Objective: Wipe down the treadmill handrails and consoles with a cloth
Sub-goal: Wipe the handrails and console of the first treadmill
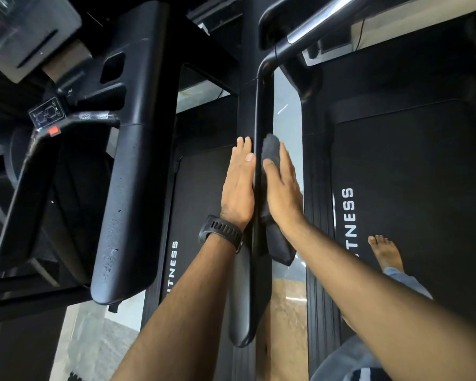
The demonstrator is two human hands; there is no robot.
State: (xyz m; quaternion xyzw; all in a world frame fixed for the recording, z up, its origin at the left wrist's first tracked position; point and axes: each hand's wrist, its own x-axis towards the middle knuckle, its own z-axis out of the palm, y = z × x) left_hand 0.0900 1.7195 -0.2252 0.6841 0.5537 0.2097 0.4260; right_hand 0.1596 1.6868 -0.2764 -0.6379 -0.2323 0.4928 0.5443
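Observation:
A long black handrail [254, 270] runs down the middle of the head view. My left hand [238, 185], a black watch on its wrist, lies flat with straight fingers against the rail's left face. My right hand [282, 191] presses a dark grey cloth [279, 243] flat against the rail's right face; the cloth sticks out above my fingertips and hangs below my wrist. A neighbouring treadmill's wide black handrail [132, 171] stands at left, speckled with droplets. Its console [25, 37] shows at the top left corner.
A treadmill belt [412, 188] with white lettering lies at right, with a bare foot [385, 254] on it. A silver and black tube [308, 31] curves up from the rail's top. A control panel with a red button [48, 116] sits at left. Pale floor shows between machines.

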